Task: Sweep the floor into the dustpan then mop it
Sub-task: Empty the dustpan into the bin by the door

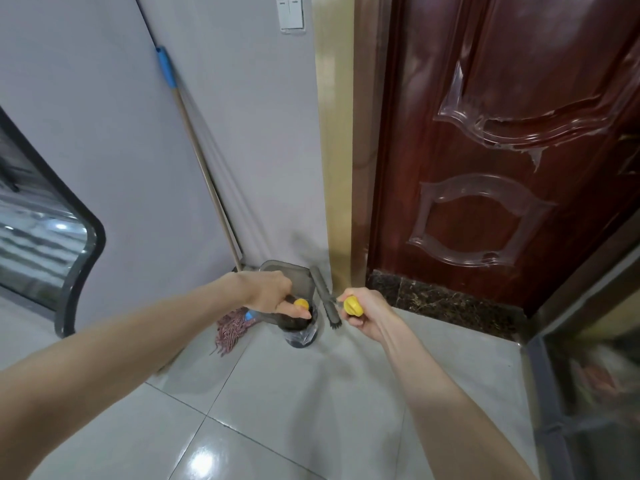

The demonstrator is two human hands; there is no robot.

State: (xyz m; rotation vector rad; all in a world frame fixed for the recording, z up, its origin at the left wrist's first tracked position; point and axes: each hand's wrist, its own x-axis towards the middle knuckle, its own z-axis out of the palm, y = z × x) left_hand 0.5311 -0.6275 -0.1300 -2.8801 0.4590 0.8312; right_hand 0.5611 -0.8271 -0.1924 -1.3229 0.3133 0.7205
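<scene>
On the pale shiny floor tiles (pixel 277 410) nearest to the camera, two bare forearms reach forward toward the dustpan (pixel 285 278), which stands in the corner at the foot of the wall (pixel 104 116).

The left hand (pixel 273 294) is directly in front of the dustpan. Its fingers are curled around a dark handle with a yellow cap (pixel 301 303) at the end. Under this hand, touching the front of the dustpan, there is a dark round container (pixel 300 332). It is possibly a small bin or the lower part of the dustpan; the picture is too blurred here to tell.

The right hand (pixel 363 315) is just to the right of the dustpan. It is clenched around the handle of the broom (pixel 327 299), and a second yellow cap (pixel 353 305) shows above the fingers. The grey broom head lies just beside the right edge of the dustpan, with its short bristles pointing down to the floor.

To the left of the dustpan a mop (pixel 205 174) leans on the wall. Its pinkish strands (pixel 230 329) spread on the tiles near the dustpan, and its long handle has a blue grip (pixel 166 67) at the top.

Well to the left of the dustpan stands a mirror (pixel 86 254) with a dark frame. To the right of the dustpan is a dark red door (pixel 485 168). High above the dustpan, a white light switch (pixel 290 12) is on the wall.
</scene>
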